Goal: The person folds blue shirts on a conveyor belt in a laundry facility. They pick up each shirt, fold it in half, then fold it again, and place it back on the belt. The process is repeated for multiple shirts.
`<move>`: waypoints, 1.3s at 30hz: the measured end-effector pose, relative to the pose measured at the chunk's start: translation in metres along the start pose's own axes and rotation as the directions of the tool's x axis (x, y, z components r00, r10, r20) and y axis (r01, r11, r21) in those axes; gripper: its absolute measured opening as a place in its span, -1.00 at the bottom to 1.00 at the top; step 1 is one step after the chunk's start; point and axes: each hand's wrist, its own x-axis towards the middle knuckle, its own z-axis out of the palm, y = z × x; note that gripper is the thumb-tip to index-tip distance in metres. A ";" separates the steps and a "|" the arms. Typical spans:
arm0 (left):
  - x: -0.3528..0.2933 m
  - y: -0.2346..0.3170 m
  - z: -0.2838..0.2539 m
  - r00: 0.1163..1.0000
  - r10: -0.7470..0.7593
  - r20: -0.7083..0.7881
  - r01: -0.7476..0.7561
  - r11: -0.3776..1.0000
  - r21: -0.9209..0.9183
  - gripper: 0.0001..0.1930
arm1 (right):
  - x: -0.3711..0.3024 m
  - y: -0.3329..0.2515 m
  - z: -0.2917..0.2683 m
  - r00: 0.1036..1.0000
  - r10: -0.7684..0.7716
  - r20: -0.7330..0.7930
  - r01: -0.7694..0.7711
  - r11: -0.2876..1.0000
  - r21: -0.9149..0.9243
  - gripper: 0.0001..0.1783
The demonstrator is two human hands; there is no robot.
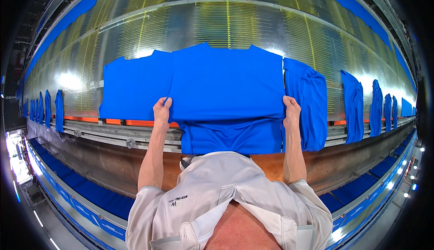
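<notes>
A wide blue cloth panel (pixel 228 83) lies spread in front of me, its lower part hanging in folds over the table's near rail. My left hand (pixel 162 109) is closed on its left edge, thumb on top. At the right edge, my right hand (pixel 291 109) pinches the cloth in the same way. Another flat blue cloth piece (pixel 133 87) adjoins the panel on the left. To the right, across a narrow gap, lies a rumpled blue cloth piece (pixel 307 105), close to my right hand.
The long metal table (pixel 181 28) carries yellow ruled markings. Folded blue cloths (pixel 59 110) hang along its near edge at the left, with more blue cloths (pixel 352 105) at the right. A metal rail (pixel 131 142) runs along the near side. Blue material (pixel 86 186) lies behind me.
</notes>
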 end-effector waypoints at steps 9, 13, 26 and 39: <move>0.001 0.004 0.004 1.000 -0.010 -0.009 0.010 1.000 0.024 -0.80 | 0.007 0.003 0.001 1.000 0.000 -0.007 0.000 1.000 -0.002 -0.83; 0.002 0.002 0.004 0.999 0.024 -0.024 -0.023 0.999 0.033 -0.84 | 0.006 0.003 0.000 1.000 0.000 -0.001 0.000 1.000 0.004 -0.82; 0.001 -0.002 -0.005 0.999 -0.001 0.034 0.001 1.000 0.012 -0.83 | 0.001 0.004 -0.007 1.000 0.002 0.008 -0.002 1.000 -0.006 -0.79; -0.007 0.002 -0.001 0.999 0.023 0.032 -0.024 0.999 0.043 -0.84 | 0.001 0.003 -0.006 1.000 0.001 0.009 -0.001 1.000 0.006 -0.81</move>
